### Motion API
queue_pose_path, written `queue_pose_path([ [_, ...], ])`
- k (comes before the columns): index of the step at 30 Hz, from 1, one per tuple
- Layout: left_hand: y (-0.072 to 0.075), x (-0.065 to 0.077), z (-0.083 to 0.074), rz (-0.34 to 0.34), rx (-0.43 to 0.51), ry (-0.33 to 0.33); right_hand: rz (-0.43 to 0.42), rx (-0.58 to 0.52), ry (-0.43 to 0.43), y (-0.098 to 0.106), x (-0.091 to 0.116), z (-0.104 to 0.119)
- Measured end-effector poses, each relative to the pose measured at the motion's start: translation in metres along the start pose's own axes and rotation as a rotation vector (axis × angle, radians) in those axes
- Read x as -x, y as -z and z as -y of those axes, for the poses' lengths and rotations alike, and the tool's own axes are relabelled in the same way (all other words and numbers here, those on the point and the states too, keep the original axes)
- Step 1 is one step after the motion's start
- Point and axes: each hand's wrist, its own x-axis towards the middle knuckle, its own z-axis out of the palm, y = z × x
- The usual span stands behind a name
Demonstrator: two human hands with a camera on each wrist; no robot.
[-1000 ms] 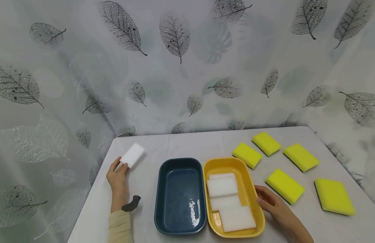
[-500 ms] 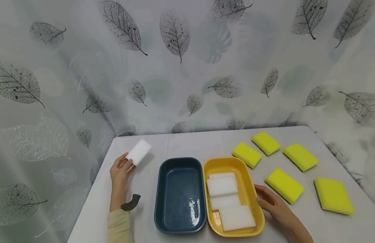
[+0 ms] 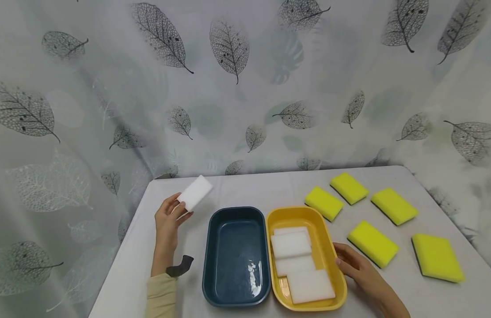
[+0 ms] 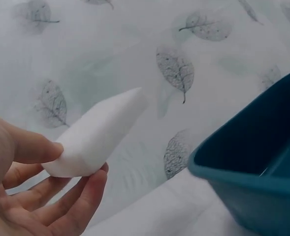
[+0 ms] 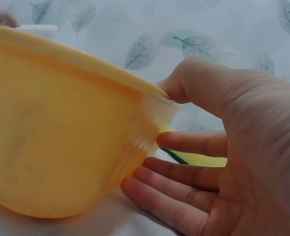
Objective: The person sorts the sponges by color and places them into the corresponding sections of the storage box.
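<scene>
My left hand (image 3: 167, 223) pinches a white sponge (image 3: 195, 193) by its near end, raised above the table to the left of a dark blue tub (image 3: 207, 256). The left wrist view shows the thumb on top of the sponge (image 4: 98, 135) and the fingers beneath. Against the right side of a yellow tub (image 3: 340, 282) rests my right hand (image 3: 360, 269). In the right wrist view its thumb meets the rim and the other fingers lie nearly straight along the tub's outer wall (image 5: 61, 132). Several white sponges (image 3: 310, 286) lie overlapping in the yellow tub.
Several yellow sponges with dark undersides, one nearest the front right corner (image 3: 437, 257), are spread over the right of the white-covered table (image 3: 249, 190). A leaf-patterned curtain (image 3: 213, 132) hangs behind and to the left. Both tubs stand side by side.
My left hand has lifted the white sponge and carried it to the right and away from me, toward the blue tub's far left corner. The right hand has stayed at the yellow tub.
</scene>
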Motion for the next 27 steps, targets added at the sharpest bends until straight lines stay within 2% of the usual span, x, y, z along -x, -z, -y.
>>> queue_pose_path([
  [7,-0.019,0.007,-0.007,0.082,-0.046,-0.071,0.007,-0.001,0.03,0.0,0.0,0.0],
  [14,-0.038,0.015,-0.01,0.17,-0.073,-0.104,0.001,0.005,0.023,-0.001,-0.001,0.001],
  [19,-0.053,0.021,-0.012,0.205,-0.084,-0.118,0.002,0.006,0.022,0.0,-0.001,0.0],
  [27,-0.075,0.034,-0.012,0.263,-0.048,-0.137,0.003,0.015,0.006,0.001,-0.002,-0.002],
])
